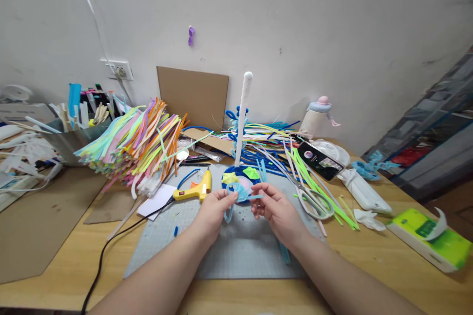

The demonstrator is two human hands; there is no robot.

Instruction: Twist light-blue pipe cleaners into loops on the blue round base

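Between both hands, over the grey cutting mat [166,251], is a light blue pipe cleaner [241,191] bent into loops. My left hand [214,209] pinches its looped part between thumb and fingers. The straight end on the other side is pinched by my right hand [275,209]. Just behind them sits a round dark blue base [224,172] with a yellow star [231,178] and a green star [252,173]. A white fuzzy post [242,118] rises behind the base, with curled blue pipe cleaners [232,130] beside it.
A yellow hot glue gun [194,190] lies left of the hands, its black cord [107,246] trailing forward. Scissors [314,203], green pipe cleaners [332,209] and a phone [320,160] lie right. A bundle of coloured pipe cleaners [136,142] stands left; a tissue pack [430,238] is at far right.
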